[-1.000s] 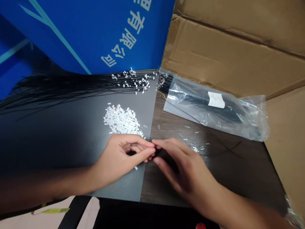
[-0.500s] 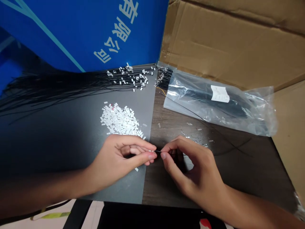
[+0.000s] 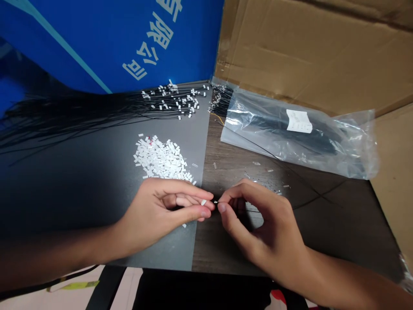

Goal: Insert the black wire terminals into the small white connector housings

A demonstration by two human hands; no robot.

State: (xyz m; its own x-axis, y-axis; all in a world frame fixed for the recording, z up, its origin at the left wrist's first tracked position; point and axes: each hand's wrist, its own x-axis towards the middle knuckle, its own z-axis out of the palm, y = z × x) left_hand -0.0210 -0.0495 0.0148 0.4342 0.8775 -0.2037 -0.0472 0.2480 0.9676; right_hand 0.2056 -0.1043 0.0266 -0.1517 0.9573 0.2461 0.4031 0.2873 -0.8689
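L hand holds wht conn | R hand pinches blk wire nr tip

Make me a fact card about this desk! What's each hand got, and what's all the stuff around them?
Left hand: small white piece at its fingers
Right hand: pinches a thin black wire, tip facing the left hand
Beyond left hand: heap of white pieces
Further back, left: black wires with white ends
Back right: clear plastic bag, white label, dark contents
Behind: blue panel, brown cardboard
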